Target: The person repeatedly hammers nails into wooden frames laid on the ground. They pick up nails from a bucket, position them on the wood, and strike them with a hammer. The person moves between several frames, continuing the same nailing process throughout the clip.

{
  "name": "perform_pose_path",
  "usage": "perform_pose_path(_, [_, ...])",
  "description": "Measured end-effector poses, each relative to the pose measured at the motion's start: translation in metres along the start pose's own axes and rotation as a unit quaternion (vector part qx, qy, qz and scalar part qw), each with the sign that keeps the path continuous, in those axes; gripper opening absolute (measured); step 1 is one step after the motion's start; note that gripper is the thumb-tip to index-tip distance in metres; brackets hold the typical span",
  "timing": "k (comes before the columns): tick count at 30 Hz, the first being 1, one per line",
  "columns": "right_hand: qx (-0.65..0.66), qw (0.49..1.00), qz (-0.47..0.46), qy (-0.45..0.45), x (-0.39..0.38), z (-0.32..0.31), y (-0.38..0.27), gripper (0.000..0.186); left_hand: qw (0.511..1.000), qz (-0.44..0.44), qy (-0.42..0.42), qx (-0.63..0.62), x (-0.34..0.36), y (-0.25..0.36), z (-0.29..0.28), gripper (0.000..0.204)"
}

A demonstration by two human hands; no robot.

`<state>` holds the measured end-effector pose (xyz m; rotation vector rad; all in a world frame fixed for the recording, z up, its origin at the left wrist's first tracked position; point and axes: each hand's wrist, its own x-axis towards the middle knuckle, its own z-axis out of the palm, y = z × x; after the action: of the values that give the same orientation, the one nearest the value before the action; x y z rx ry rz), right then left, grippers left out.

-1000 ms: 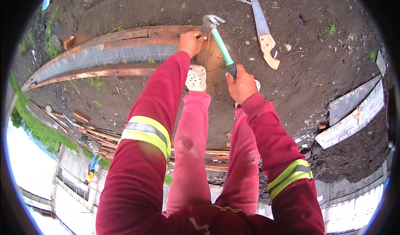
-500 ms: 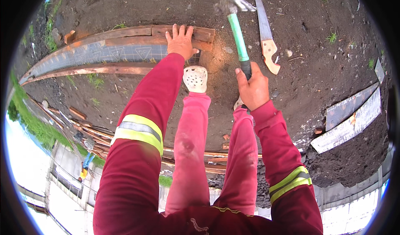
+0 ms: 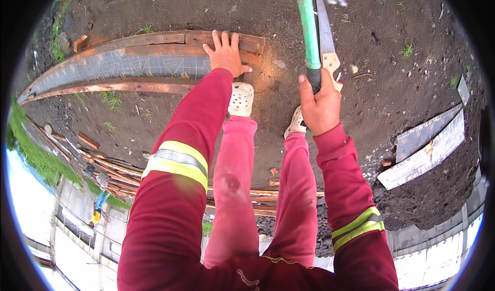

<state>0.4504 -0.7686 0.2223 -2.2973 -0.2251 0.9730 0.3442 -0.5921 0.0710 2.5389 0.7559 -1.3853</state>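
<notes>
Evidently, the left hand (image 3: 226, 58) lies spread on the boards (image 3: 252, 43), probably to keep them steady on the soil (image 3: 363, 115). The right hand (image 3: 322, 110) is closed around the hammer (image 3: 309, 33) near its lower end, perhaps for firm control; behind it lies the saw (image 3: 330, 61).

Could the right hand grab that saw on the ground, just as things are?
Probably not: the right hand is already closed around the hammer. The saw looks fairly near, partly behind the hammer in this view, so an emptied hand might manage.
</notes>
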Motion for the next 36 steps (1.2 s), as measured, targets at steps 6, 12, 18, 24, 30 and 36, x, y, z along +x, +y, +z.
perform_pose_path(6, [0.179,0.984,-0.009,0.011,-0.011,-0.004,-0.018,0.016,1.0,-0.004,0.009,-0.005,-0.001,0.001,0.001,0.112])
perform_pose_path(12, [0.395,0.847,0.347,-0.076,-0.054,0.035,0.044,0.016,1.0,-0.008,0.003,0.016,0.0,0.005,-0.002,0.112])
perform_pose_path(18, [0.515,0.683,0.499,-0.137,-0.062,0.088,0.073,0.016,0.999,-0.017,0.023,0.044,0.002,0.009,0.001,0.112])
perform_pose_path(24, [0.547,0.66,0.497,-0.134,-0.07,0.109,0.081,0.015,0.998,-0.021,0.023,0.053,0.001,0.011,0.001,0.113])
perform_pose_path(30, [0.261,0.881,0.381,-0.1,-0.067,0.072,0.073,0.017,0.998,-0.011,0.025,0.06,0.0,0.008,0.0,0.111])
perform_pose_path(36, [0.087,0.993,0.063,-0.039,-0.056,0.028,0.054,0.018,0.999,-0.008,0.008,0.037,-0.001,0.004,0.001,0.112])
